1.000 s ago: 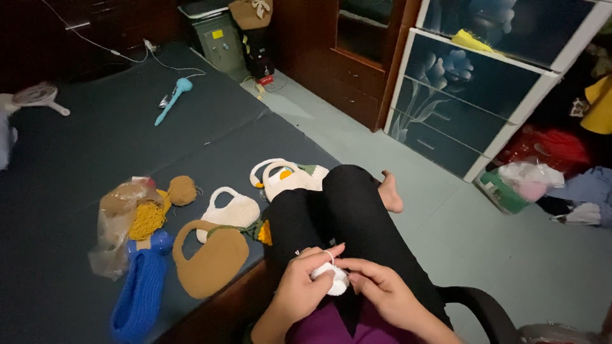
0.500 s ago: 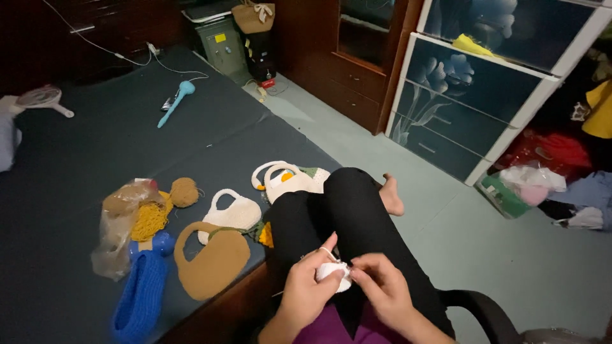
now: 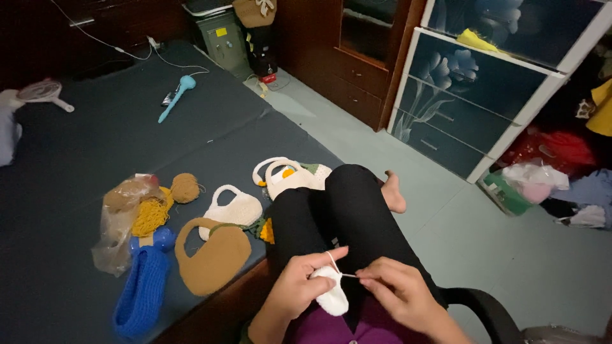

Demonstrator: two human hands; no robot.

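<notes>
In my lap, over black trousers, my left hand (image 3: 299,290) holds a small white crocheted piece (image 3: 331,296). A white strand of yarn loops over its index finger. My right hand (image 3: 395,294) sits just to the right, fingers pinched on something thin at the piece's edge; whether it is a hook or only yarn I cannot tell. My bare foot (image 3: 392,193) rests beyond my knees.
On the dark mat (image 3: 76,153) to my left lie a brown crocheted bag (image 3: 213,258), a blue crocheted piece (image 3: 140,290), two white crocheted bags (image 3: 237,207), and a plastic bag of yarn (image 3: 124,216). A blue drawer cabinet (image 3: 472,95) stands at the right, with cloth piles beside it.
My hands have shifted slightly on the white piece, and the yarn now runs taut between them. The view has tilted a little.
</notes>
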